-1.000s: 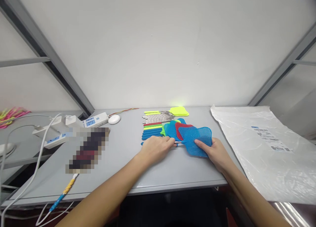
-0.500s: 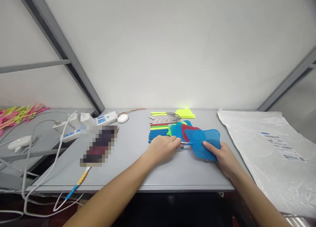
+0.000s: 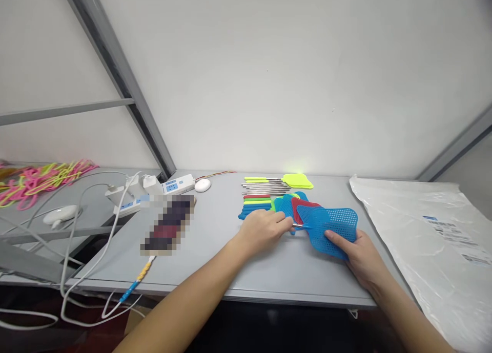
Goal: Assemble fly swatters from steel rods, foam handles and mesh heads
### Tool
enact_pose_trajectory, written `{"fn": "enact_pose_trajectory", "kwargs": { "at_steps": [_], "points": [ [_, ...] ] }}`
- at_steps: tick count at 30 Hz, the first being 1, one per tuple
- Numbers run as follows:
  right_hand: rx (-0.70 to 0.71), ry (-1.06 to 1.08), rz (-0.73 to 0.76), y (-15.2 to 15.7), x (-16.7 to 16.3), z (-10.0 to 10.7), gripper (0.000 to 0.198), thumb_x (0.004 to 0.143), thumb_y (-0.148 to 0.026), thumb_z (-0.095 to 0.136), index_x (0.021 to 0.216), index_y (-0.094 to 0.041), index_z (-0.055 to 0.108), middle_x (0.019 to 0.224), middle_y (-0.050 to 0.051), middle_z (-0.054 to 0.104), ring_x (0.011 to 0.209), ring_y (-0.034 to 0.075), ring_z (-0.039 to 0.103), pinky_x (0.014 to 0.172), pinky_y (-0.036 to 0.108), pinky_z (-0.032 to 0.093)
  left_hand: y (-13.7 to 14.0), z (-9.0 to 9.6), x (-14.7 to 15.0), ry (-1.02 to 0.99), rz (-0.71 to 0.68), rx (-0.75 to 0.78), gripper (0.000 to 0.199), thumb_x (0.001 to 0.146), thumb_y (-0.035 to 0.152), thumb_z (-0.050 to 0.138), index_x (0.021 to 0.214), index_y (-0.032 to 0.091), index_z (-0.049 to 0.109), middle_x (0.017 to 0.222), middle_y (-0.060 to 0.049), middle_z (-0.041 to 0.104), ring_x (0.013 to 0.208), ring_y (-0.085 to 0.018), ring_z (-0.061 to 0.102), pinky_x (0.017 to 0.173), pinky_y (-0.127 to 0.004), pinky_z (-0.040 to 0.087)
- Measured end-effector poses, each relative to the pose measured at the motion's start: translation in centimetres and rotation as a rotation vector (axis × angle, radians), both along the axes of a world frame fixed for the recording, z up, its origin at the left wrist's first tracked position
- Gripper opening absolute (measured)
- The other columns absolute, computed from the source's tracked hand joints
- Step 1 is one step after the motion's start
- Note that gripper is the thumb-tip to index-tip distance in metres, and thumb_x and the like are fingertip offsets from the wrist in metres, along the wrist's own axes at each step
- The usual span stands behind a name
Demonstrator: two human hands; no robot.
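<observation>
My right hand (image 3: 363,253) pinches the far edge of a blue perforated fly swatter head (image 3: 333,227), thumb on top. From its neck a thin metal rod (image 3: 298,225) runs left into my left hand (image 3: 266,230), whose closed fingers wrap it and hide its other end. Whether the rod sits fully in the neck, I cannot tell. Just behind lie loose swatter heads, a red one (image 3: 301,207) among blue and green ones. Left of them is a row of coloured handles, with a red handle (image 3: 257,196) at the back and several blue handles (image 3: 255,208) in front.
Metal rods (image 3: 265,190) and a yellow swatter head (image 3: 297,181) lie toward the wall. A white plastic bag (image 3: 418,225) covers the right side. At left are a pixelated phone-like object (image 3: 169,225), a power strip (image 3: 179,184), a white mouse-shaped object (image 3: 202,185) and cables.
The camera view has swung slightly left, so everything appears farther right. Both hands keep their hold on the rod and the blue swatter head, with little other visible movement.
</observation>
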State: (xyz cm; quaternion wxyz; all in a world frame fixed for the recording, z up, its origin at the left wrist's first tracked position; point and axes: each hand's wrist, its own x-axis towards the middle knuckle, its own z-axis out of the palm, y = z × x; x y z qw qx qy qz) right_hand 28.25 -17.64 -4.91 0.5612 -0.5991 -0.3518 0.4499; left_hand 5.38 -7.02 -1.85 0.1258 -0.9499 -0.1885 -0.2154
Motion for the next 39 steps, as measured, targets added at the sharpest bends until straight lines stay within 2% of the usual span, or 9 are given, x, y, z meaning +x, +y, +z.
{"fn": "enact_pose_trajectory", "kwargs": {
  "at_steps": [5,13,15,17,20,22,33,36,39],
  "points": [
    [0.02,-0.085,0.006,-0.1,0.2,-0.1,0.041,0.064,-0.044,0.08,0.094,-0.018,0.071,0.097,0.007,0.073,0.089,0.028,0.067,0.082,0.04,0.054,0.0,-0.1,-0.1,-0.02,-0.012,-0.022,0.032,0.1,0.031,0.033,0.084,0.021,0.058,0.068,0.0,0.058,0.063,-0.012,0.056,0.052,-0.03,0.024],
    [0.042,-0.133,0.001,-0.1,0.0,0.2,0.035,0.068,-0.042,0.079,0.094,-0.02,0.071,0.095,0.004,0.073,0.088,0.023,0.066,0.083,0.034,0.052,0.0,-0.2,0.1,-0.025,-0.032,-0.021,0.031,0.101,0.031,0.034,0.081,0.019,0.055,0.069,0.001,0.061,0.064,-0.012,0.056,0.054,-0.03,0.024],
    [0.035,-0.08,-0.004,-0.1,-0.3,0.3,0.034,0.068,-0.041,0.079,0.092,-0.019,0.07,0.093,0.004,0.072,0.086,0.021,0.065,0.079,0.032,0.053,-0.1,-0.2,0.1,-0.038,-0.01,0.019,0.031,0.101,0.031,0.035,0.081,0.019,0.055,0.069,0.001,0.06,0.063,-0.012,0.054,0.054,-0.03,0.024],
    [0.013,-0.004,-0.007,-0.1,-0.7,0.3,0.034,0.069,-0.042,0.078,0.093,-0.019,0.069,0.088,0.003,0.071,0.079,0.019,0.063,0.067,0.029,0.054,-0.2,-0.1,0.1,-0.046,0.007,0.062,0.03,0.101,0.031,0.035,0.083,0.02,0.056,0.069,0.001,0.06,0.063,-0.012,0.053,0.055,-0.031,0.024],
    [-0.027,0.109,0.009,-0.1,-1.3,0.5,0.035,0.069,-0.043,0.078,0.093,-0.019,0.067,0.081,0.001,0.066,0.069,0.016,0.058,0.046,0.024,0.046,-0.2,-0.2,0.1,-0.056,0.013,0.102,0.027,0.1,0.029,0.035,0.088,0.02,0.058,0.069,0.0,0.059,0.064,-0.013,0.052,0.057,-0.031,0.023],
    [-0.038,0.145,0.02,-0.1,-1.5,0.7,0.035,0.068,-0.043,0.078,0.091,-0.019,0.066,0.079,0.001,0.064,0.066,0.015,0.056,0.041,0.022,0.042,-0.1,-0.3,0.0,-0.08,0.005,0.115,0.024,0.1,0.028,0.037,0.091,0.02,0.058,0.069,0.001,0.059,0.064,-0.013,0.051,0.057,-0.031,0.024],
    [-0.054,-0.099,-0.027,-0.1,-1.5,1.8,0.039,0.066,-0.049,0.078,0.079,-0.015,0.064,0.066,0.0,0.062,0.056,0.013,0.055,0.043,0.024,0.046,0.3,-0.5,0.3,-0.141,-0.069,0.108,0.022,0.096,0.027,0.046,0.079,0.018,0.056,0.065,0.003,0.056,0.059,-0.011,0.051,0.054,-0.029,0.024],
    [-0.045,-0.072,-0.025,0.0,-1.4,1.5,0.039,0.066,-0.048,0.078,0.082,-0.015,0.065,0.07,0.001,0.063,0.06,0.014,0.056,0.044,0.024,0.047,0.2,-0.5,0.5,-0.142,-0.057,0.108,0.022,0.096,0.027,0.046,0.079,0.018,0.057,0.065,0.002,0.057,0.059,-0.011,0.052,0.055,-0.03,0.024],
    [-0.047,0.063,0.008,0.1,-1.5,1.0,0.039,0.066,-0.044,0.08,0.089,-0.016,0.065,0.077,0.001,0.064,0.065,0.015,0.057,0.042,0.022,0.045,0.2,-0.4,0.5,-0.14,-0.058,0.084,0.021,0.096,0.027,0.046,0.081,0.019,0.059,0.066,0.001,0.058,0.06,-0.012,0.052,0.054,-0.03,0.024]
  ]
}}
